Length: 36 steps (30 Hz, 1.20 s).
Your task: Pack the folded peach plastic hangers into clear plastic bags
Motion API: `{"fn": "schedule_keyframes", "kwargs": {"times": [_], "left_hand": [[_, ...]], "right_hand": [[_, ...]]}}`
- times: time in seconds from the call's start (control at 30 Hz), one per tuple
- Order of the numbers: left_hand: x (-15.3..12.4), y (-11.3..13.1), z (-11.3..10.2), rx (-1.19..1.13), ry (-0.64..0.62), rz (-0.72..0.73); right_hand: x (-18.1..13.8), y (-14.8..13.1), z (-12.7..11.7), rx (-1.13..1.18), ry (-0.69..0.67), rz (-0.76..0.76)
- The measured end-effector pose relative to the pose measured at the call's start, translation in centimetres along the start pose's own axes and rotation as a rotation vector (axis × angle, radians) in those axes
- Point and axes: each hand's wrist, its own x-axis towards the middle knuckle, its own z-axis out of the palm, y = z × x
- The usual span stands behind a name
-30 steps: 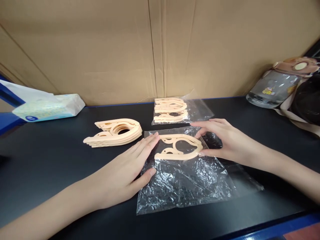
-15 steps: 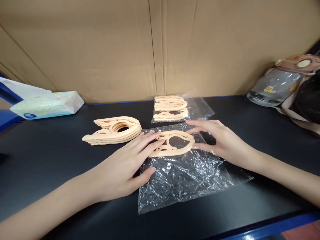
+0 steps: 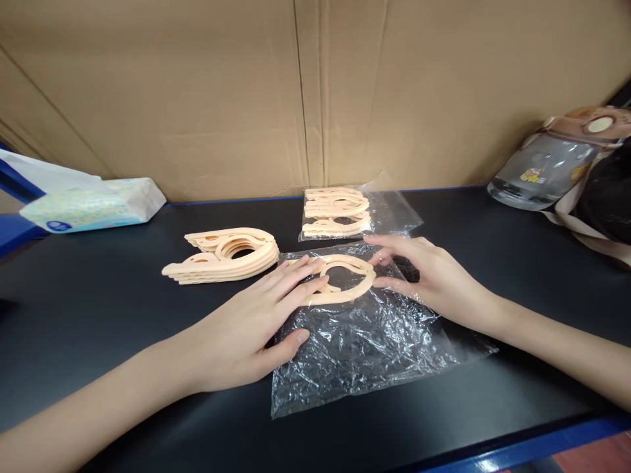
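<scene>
A clear plastic bag (image 3: 365, 348) lies crumpled on the black table (image 3: 123, 328). A peach plastic hanger piece (image 3: 348, 279) sits at the bag's far end, seemingly inside it. My left hand (image 3: 251, 328) lies flat with fingers stretched over the bag's left edge and the piece's left end. My right hand (image 3: 434, 279) has its fingers spread, touching the piece's right end through the plastic. A loose stack of the same peach pieces (image 3: 227, 255) rests just left of my left fingertips. Another bag holding peach pieces (image 3: 340, 213) lies beyond.
A cardboard wall (image 3: 315, 92) closes off the back of the table. A tissue pack (image 3: 93, 205) lies at the far left. A clear bottle with a brown lid (image 3: 552, 164) and a dark bag (image 3: 604, 197) sit at the far right. A blue edge (image 3: 517, 450) runs along the table's front.
The peach piece has slid left inside the bag, pushed by my right hand. My left fingers now overlap its left end. The bag has shifted slightly left.
</scene>
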Motion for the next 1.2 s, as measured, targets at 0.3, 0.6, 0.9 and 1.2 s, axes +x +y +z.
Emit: {"fn": "schedule_keyframes", "kwargs": {"times": [0.3,0.6,0.9,1.2], "left_hand": [[0.2,0.9,-1.1,0.203,-0.030,0.128],[-0.3,1.1,-1.3,0.471,0.170,-0.071],[-0.2,0.7,-0.9,0.347,0.158,-0.074],[-0.2,0.7,-1.1,0.292,0.162,-0.128]], "right_hand": [[-0.4,0.3,-0.2,-0.034,-0.044,0.046],[-0.5,0.0,-1.7,-0.158,-0.063,0.123],[-0.9,-0.3,-1.3,-0.319,-0.005,0.027],[-0.9,-0.5,-1.4,-0.316,-0.005,0.015]]}}
